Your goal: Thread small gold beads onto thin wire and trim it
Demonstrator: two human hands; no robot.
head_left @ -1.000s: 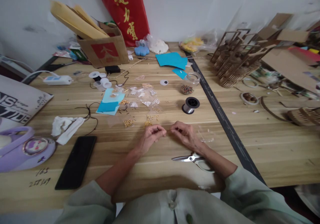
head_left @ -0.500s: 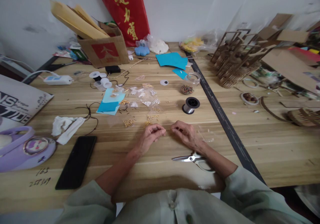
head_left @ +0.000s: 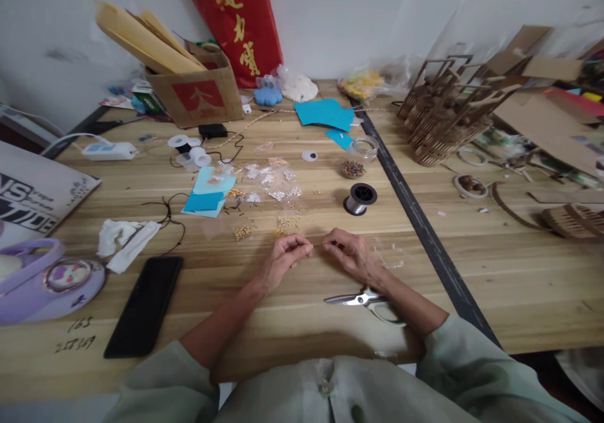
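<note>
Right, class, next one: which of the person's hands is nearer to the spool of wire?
The right hand. It is just below the spool of wire in the picture; the left hand is farther off, below and left.

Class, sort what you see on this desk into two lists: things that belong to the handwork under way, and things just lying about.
Probably in use:
- left hand, right hand, both pinching
- small gold pieces
- spool
- scissors

Apparently just lying about:
- phone
- cardboard box
- purple object
</note>
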